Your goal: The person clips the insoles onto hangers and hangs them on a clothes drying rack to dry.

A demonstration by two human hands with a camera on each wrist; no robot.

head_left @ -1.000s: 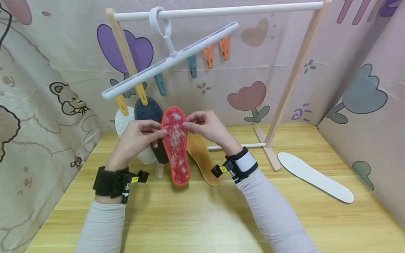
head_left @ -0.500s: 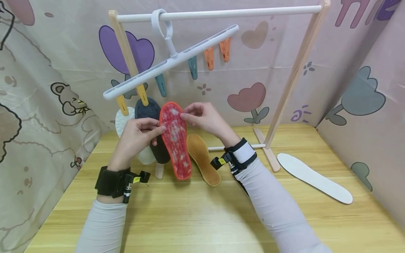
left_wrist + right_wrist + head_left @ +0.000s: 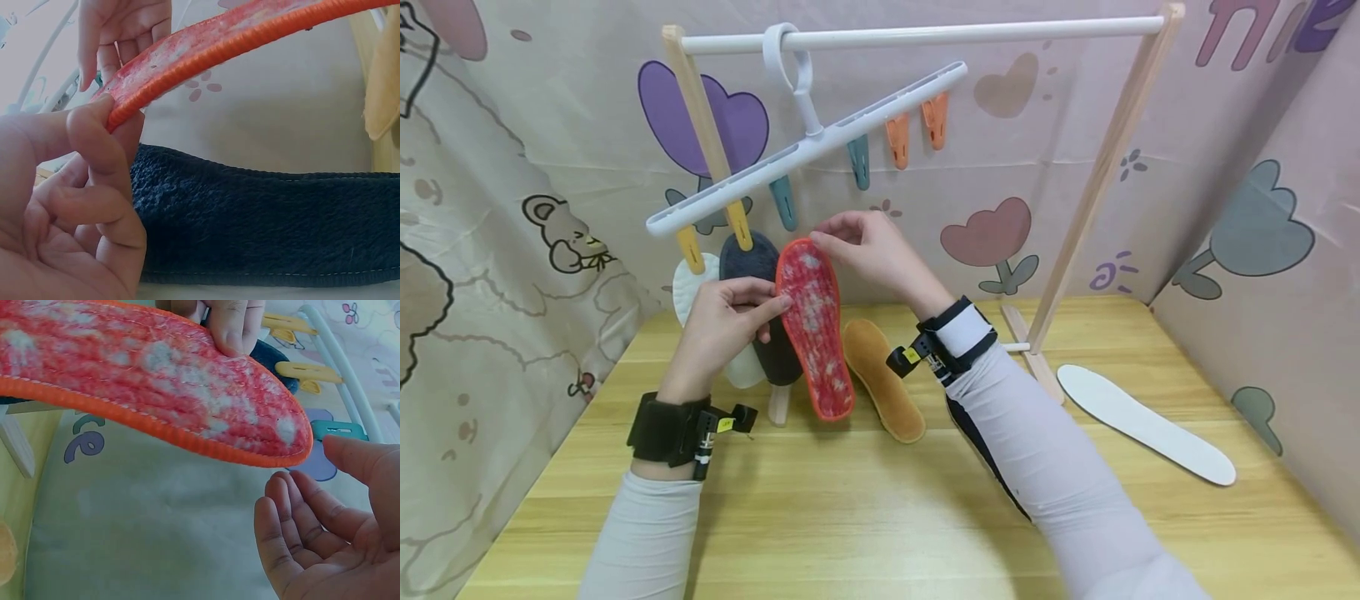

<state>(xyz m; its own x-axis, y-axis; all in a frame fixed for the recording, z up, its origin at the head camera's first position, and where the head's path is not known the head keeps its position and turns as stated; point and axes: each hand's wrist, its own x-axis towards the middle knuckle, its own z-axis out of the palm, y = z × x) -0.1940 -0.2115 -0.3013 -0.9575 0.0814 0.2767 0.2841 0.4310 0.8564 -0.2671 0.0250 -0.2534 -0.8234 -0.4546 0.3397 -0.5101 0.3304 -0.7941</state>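
My left hand pinches the left edge of a red-and-white fuzzy insole with orange trim, holding it upright above the table. Near the insole's top end is my right hand; the right wrist view shows its thumb and fingers apart, just off the tip, with nothing between them. Behind the left hand, a dark blue fuzzy insole and a white insole hang from yellow clips on a tilted white hanger. A blue clip sits just above the red insole.
The hanger hooks over the white bar of a wooden rack. More clips, blue and orange, line its right side. On the table lie a tan insole and a white one; a dark edge shows beneath the right forearm.
The right hand has slid up from the red insole's right edge to its top end and come off it. The red insole has risen slightly, still in the left hand's pinch.
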